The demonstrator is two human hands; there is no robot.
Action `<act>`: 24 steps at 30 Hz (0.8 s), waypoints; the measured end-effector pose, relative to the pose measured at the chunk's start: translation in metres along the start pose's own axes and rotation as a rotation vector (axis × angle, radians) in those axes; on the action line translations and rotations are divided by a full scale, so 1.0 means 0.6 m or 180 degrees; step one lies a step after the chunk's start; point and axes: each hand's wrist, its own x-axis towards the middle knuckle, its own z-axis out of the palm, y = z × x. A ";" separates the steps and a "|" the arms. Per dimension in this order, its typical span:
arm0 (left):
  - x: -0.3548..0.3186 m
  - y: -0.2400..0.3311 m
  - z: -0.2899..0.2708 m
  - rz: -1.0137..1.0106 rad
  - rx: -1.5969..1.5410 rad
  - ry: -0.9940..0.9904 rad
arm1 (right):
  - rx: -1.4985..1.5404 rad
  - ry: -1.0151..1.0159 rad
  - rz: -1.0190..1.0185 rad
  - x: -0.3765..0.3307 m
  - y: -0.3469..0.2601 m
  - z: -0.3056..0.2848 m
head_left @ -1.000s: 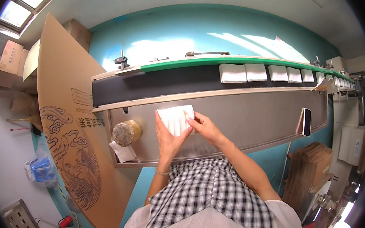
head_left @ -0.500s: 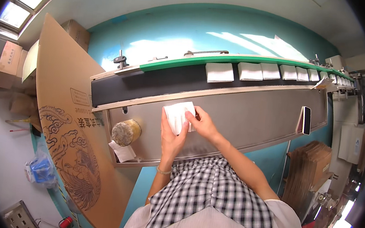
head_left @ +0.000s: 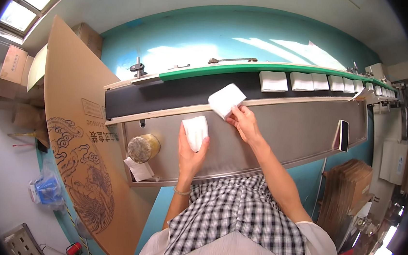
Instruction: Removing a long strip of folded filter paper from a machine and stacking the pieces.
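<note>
Far left of the left grip, a tall tan cardboard sheet point(head_left: 80, 131) leans at a slant, smooth-faced and printed with dark swirling line art. Nearer that grip, a squat yellowish cylinder point(head_left: 143, 148) with a mottled grey end sits on the tabletop point(head_left: 281, 129), a dull metal sheet; a crumpled white paper point(head_left: 138, 169) lies just beside it, on the near side.

And here's the left grip point(head_left: 191, 156), thumb and fingers cupped round a white tissue wad point(head_left: 195, 130), soft, creased, its long axis running away from the body with the far end tipping slightly left!

To its right and farther out, the right grip point(head_left: 244, 123) pinches a folded packet point(head_left: 227, 99) by its near corner: white, flat, squarish, set diamond-wise, one corner pointing away, its slightly longer sides rising toward the far right. It overlaps the pale rail point(head_left: 161, 112) and matte black belt point(head_left: 177, 95) in view; contact, I can't tell.

Beyond and right of that grip, neat white rectangular bundles point(head_left: 273, 81) line the belt below a green strip point(head_left: 209, 70).
</note>
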 end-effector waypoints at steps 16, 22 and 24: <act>-0.001 0.005 0.023 0.0123 0.0366 0.0176 | -0.1878 -0.0566 -0.1261 -0.052 0.022 -0.004; -0.002 0.009 0.025 0.0171 0.0476 0.0066 | -0.4005 0.2262 -0.2167 0.084 -0.176 -0.161; 0.003 0.006 0.030 0.0268 0.0543 0.0062 | -0.3862 0.1883 -0.1383 0.103 -0.192 -0.191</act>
